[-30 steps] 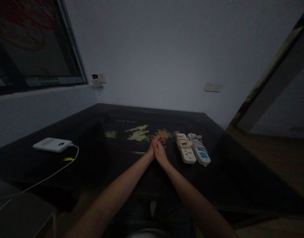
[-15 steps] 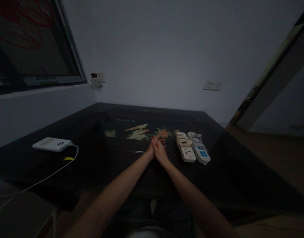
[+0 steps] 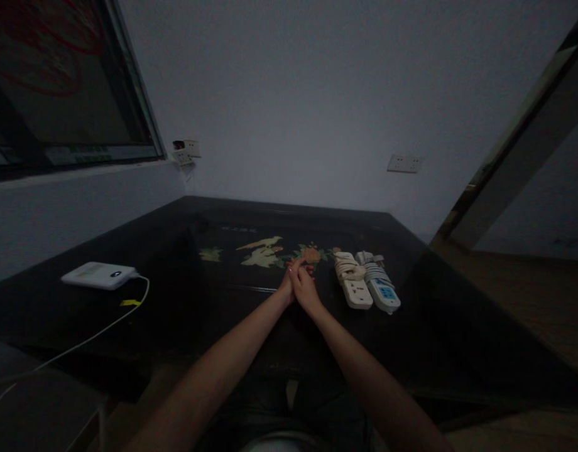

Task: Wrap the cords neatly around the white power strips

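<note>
My left hand [image 3: 286,287] and my right hand [image 3: 303,284] are clasped together over the middle of a dark table [image 3: 242,307]. The right hand lies partly over the left, and left fingertips poke out beyond it. Both are closed on each other, with no object visible between them. Just past the fingertips is a painted flower and bird picture [image 3: 262,253] on the tabletop. To the right lie two power strips with cords wound round them: a cream one [image 3: 358,295] and a white one with a blue socket face [image 3: 386,294].
On the left of the table lies a white power bank [image 3: 99,275] with a white cable [image 3: 105,327] running off the near edge. A yellow tag [image 3: 130,302] sits beside it. Wall sockets [image 3: 405,164] are behind the table, and a window [image 3: 72,81] is at upper left.
</note>
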Demonstrator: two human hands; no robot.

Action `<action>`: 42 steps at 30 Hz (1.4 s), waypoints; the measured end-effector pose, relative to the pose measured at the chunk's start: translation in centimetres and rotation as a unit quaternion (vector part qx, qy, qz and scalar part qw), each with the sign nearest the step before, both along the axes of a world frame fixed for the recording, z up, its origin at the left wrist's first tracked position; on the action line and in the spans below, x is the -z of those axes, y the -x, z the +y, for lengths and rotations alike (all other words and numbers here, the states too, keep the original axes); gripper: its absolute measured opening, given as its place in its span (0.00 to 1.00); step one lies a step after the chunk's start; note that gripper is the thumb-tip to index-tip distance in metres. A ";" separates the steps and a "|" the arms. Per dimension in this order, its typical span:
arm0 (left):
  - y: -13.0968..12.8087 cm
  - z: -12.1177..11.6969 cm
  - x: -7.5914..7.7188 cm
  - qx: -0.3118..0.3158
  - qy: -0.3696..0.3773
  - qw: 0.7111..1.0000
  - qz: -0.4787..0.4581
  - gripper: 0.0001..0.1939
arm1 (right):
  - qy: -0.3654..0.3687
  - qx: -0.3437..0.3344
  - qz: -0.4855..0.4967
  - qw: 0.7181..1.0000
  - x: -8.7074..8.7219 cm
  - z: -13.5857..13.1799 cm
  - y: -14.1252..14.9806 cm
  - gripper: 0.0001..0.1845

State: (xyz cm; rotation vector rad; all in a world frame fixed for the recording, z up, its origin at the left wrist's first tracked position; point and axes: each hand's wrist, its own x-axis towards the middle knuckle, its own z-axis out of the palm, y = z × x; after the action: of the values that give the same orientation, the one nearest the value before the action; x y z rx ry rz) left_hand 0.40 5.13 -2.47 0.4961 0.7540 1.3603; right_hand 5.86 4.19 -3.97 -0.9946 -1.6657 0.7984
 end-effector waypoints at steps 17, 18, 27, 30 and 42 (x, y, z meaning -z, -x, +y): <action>0.0 -0.3 -0.5 0.006 -0.004 1.000 0.009 0.11 | -0.011 0.005 0.002 1.000 -0.2 -0.2 0.0 0.28; 0.1 -0.3 -0.5 0.006 -0.004 1.000 0.009 0.11 | -0.011 0.007 0.001 1.000 -0.3 -0.2 0.0 0.28; 0.2 -0.3 -0.3 0.012 -0.006 1.000 0.013 0.12 | -0.012 0.008 -0.006 1.000 -0.6 -0.4 0.0 0.27; 0.2 -0.2 -0.3 0.013 -0.004 1.000 0.011 0.16 | -0.010 0.016 -0.007 1.000 -0.6 -0.4 0.0 0.26; 0.2 -0.7 -0.7 0.018 -0.004 1.000 0.015 0.14 | -0.013 0.011 -0.007 1.000 -0.6 -0.4 0.0 0.27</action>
State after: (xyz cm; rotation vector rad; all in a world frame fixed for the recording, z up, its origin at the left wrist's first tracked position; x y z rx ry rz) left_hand 0.17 4.44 -1.78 0.5351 0.7603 1.3259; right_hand 5.87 3.76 -3.37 -1.0027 -1.6702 0.7549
